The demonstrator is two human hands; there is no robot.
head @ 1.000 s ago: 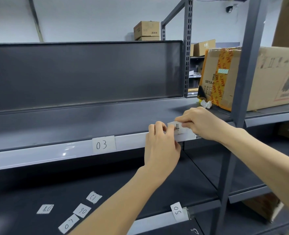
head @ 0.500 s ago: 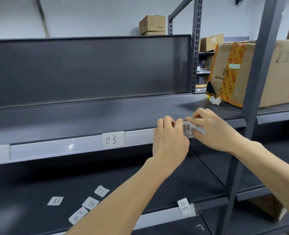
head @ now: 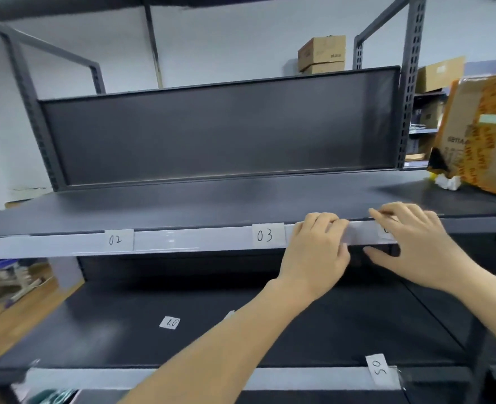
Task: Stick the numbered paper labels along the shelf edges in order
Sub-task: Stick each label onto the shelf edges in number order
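Note:
A pale strip (head: 188, 242) runs along the front edge of the upper shelf and carries paper labels 02 (head: 115, 239) and 03 (head: 265, 235). Just right of 03, my left hand (head: 316, 255) hooks its bent fingers over the top of the strip. My right hand (head: 416, 246) lies over label 04 (head: 385, 232) with fairly straight fingers on the shelf top and the thumb below the strip. Only a corner of 04 shows. Label 05 (head: 379, 371) sits on the lower shelf edge. Loose label 08 (head: 170, 322) lies on the lower shelf.
A taped cardboard box (head: 480, 135) stands at the right end of the upper shelf, with crumpled paper (head: 448, 182) beside it. Grey uprights (head: 410, 83) frame the bay. Another loose label (head: 228, 314) peeks out beside my left forearm.
Label 04 went from pinched and tilted to flat on the strip under my right hand. My left hand slid left off the label. The view swung left, revealing 02.

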